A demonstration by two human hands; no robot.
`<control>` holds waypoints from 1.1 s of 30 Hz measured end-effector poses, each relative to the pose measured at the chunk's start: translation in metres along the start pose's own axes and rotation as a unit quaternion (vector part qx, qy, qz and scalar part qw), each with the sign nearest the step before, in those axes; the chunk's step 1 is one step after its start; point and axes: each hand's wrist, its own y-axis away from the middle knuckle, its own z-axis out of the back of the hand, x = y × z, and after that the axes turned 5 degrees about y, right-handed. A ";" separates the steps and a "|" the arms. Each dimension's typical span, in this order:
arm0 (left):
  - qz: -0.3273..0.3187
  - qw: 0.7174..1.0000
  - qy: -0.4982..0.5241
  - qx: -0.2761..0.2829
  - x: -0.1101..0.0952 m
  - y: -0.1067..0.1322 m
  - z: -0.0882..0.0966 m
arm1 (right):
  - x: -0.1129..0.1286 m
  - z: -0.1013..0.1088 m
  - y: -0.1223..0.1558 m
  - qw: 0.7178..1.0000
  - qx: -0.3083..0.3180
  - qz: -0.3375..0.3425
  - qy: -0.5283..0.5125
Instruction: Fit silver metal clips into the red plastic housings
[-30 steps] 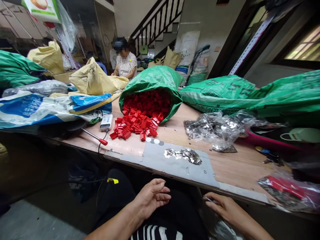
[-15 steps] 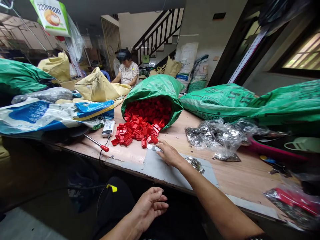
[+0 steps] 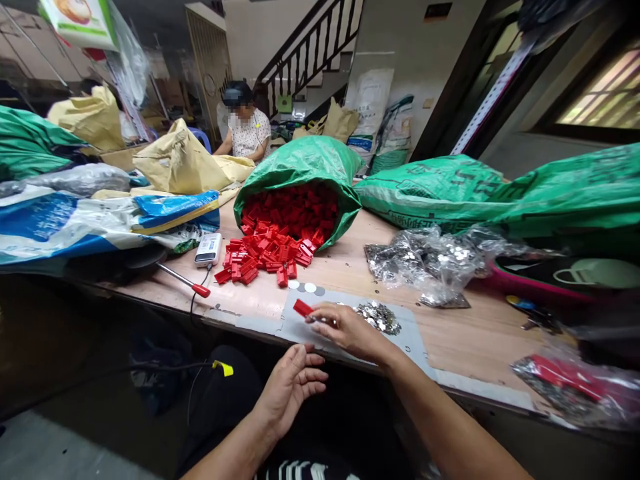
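Between the fingertips of my right hand [image 3: 340, 328] is a small red plastic piece [image 3: 303, 307], held above the grey mat [image 3: 415, 333]. My left hand [image 3: 295, 379] is just in front of the table edge, palm turned inward, fingers loosely curled and apart, with nothing in it. A heap of loose red plastic pieces [image 3: 267, 253] spills from the mouth of a green woven sack [image 3: 305, 157]. On the mat, partly behind my right hand, lies a pile of small shiny metal parts [image 3: 380, 317]. White round spots [image 3: 310, 288] show at the mat's far edge.
Clear bags of metal parts [image 3: 440, 260] lie right of the mat, with another bag [image 3: 575, 383] at the table's right end. A red-tipped rod [image 3: 200, 290] and a white cabled device [image 3: 209, 249] are at left. Behind the table sits another person [image 3: 247, 130].
My right hand has taken a red plastic piece and drawn it back from the heap toward me. My left hand has risen slightly toward the table edge. The view has shifted a little.
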 end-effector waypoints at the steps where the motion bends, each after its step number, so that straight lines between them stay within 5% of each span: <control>1: -0.006 1.000 -0.005 0.009 -0.001 0.001 -0.002 | 0.008 0.001 0.014 0.999 0.021 0.009 -0.036; 6: -0.026 0.999 -0.025 0.040 0.002 0.006 -0.009 | 0.026 -0.002 0.060 0.983 0.114 0.000 -0.143; 9: -0.026 0.997 -0.052 0.046 0.005 0.007 -0.009 | 0.014 -0.002 0.070 0.978 0.105 -0.025 -0.177; 13: -0.021 0.997 -0.072 0.029 0.006 0.007 -0.006 | -0.020 0.005 0.071 0.988 -0.058 -0.145 -0.011; 16: -0.025 0.996 -0.079 0.027 0.007 0.006 -0.006 | -0.042 0.010 0.064 0.952 -0.126 -0.213 0.181; 22: -0.013 0.996 -0.085 0.024 0.009 0.007 -0.008 | -0.052 0.010 0.038 0.902 -0.061 -0.246 0.351; 33: -0.014 0.996 -0.085 0.019 0.009 0.007 -0.007 | -0.055 0.009 0.029 0.893 -0.061 -0.249 0.370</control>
